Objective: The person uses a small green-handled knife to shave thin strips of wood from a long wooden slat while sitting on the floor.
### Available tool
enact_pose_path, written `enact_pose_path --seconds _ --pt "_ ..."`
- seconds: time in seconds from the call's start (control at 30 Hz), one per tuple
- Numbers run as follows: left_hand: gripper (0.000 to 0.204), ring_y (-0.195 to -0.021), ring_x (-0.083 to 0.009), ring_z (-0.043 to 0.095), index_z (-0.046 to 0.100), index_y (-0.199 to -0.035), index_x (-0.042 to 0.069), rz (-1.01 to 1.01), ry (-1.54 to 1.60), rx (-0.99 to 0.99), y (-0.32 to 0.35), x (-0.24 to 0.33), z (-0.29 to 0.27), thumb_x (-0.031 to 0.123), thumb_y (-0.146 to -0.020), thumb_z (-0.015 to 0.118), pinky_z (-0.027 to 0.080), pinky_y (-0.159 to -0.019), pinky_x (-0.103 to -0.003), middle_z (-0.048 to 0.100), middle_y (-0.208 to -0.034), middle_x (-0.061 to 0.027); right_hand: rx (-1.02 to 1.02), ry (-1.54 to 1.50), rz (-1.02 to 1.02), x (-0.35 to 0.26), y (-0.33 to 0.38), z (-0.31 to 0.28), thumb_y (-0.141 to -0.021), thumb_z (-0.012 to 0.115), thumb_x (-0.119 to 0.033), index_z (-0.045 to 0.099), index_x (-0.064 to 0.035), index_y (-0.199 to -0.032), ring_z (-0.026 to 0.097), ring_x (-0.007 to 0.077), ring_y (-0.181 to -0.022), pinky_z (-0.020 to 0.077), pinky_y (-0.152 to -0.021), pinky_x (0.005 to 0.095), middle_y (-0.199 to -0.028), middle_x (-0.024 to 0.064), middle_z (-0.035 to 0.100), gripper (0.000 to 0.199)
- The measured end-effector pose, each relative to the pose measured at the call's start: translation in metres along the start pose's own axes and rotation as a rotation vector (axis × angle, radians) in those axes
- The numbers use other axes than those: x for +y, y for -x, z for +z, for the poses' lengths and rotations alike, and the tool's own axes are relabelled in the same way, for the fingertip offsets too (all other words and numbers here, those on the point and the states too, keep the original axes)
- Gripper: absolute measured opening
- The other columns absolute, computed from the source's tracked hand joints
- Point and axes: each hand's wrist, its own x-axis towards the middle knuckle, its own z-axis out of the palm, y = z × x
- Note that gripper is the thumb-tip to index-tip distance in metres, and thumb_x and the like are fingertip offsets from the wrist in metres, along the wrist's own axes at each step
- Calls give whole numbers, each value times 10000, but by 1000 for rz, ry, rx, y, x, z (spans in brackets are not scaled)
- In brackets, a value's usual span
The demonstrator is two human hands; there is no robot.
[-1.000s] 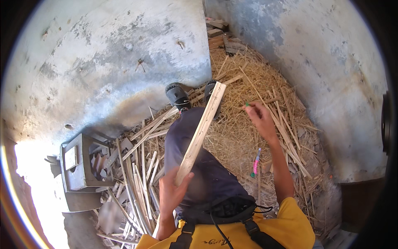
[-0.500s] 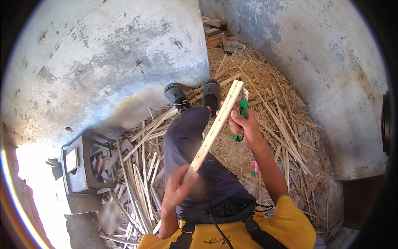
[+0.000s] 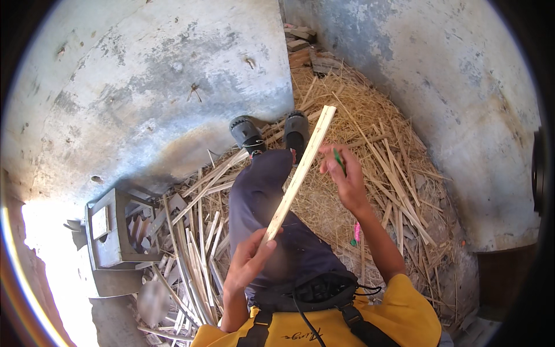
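My left hand (image 3: 250, 257) is closed round the lower end of a pale wooden strip (image 3: 298, 176), which slants up and to the right over my legs. Just right of the strip, my right hand (image 3: 345, 176) grips a green utility knife (image 3: 339, 160). Only a small part of the knife's green body shows between the fingers; its blade cannot be made out. The right hand appears slightly apart from the strip.
Straw and wood shavings (image 3: 370, 115) cover the floor around my shoes (image 3: 245, 130). Many loose wood strips (image 3: 199, 260) lie left of my legs, beside a grey box-like frame (image 3: 110, 231). A small pink object (image 3: 357, 232) lies near my right forearm. Worn walls (image 3: 173, 69) stand ahead and right.
My right hand has turned and drawn slightly away from the strip, so the knife is now mostly hidden in it. The strip's upper end has tipped a little left.
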Motion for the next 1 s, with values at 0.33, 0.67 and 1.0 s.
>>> enact_pose_path --seconds 0.33,0.67,1.0 --pt "484 -548 9 430 632 -1450 -29 177 -123 129 -15 -4 10 306 -1105 682 322 -508 -197 522 -688 96 -190 335 -188 -25 54 14 -1013 763 -264 742 -40 -1163 727 254 -709 554 -631 355 -877 107 742 271" --pt "404 -572 -11 500 709 -1352 -27 244 -223 281 -13 6 24 237 -1050 754 369 -509 -227 641 -748 46 -232 495 -318 -49 63 27 -967 810 -333 789 -88 -1203 720 244 -651 546 -556 371 -823 51 729 340" --pt "294 -934 -74 629 730 -1212 -68 197 -132 334 -11 14 31 138 -1010 787 536 -835 -279 780 -978 -74 -170 654 -377 -48 64 27 -961 803 -377 808 -140 -1198 655 211 -569 490 -502 367 -724 17 653 336"
